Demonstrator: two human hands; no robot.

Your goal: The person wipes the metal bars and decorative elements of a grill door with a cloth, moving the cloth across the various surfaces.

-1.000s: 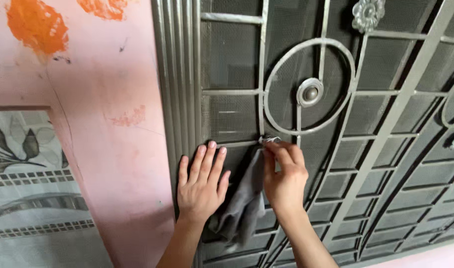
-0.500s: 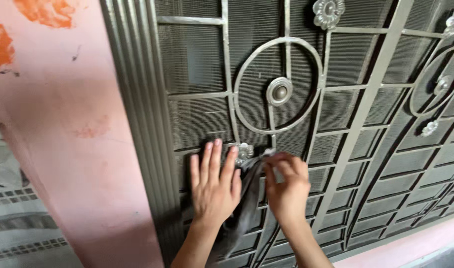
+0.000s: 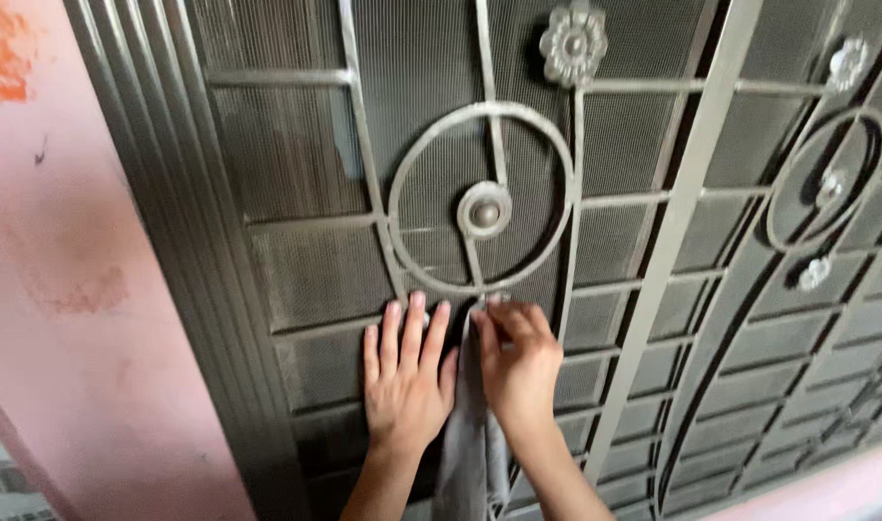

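A grey metal grille door [image 3: 672,212] with mesh panels, a ring motif [image 3: 481,198] and flower ornaments fills the view. My left hand [image 3: 405,376] lies flat on the mesh, fingers together and pointing up, just below the ring. Beside it, my right hand [image 3: 516,362] pinches a grey cloth [image 3: 472,444] against the bars at the ring's lower edge. The cloth hangs down between my two wrists.
A pink wall [image 3: 65,289] with orange paint patches [image 3: 2,53] borders the door's ribbed frame [image 3: 195,280] on the left. A second ring motif [image 3: 827,183] sits at the right. A pink strip shows at the bottom right corner.
The view has shifted right, so the wall takes less of the picture and the patterned tile has left it. Both hands have stayed near the ring's base, and the flower ornament by my left fingertips is now covered.
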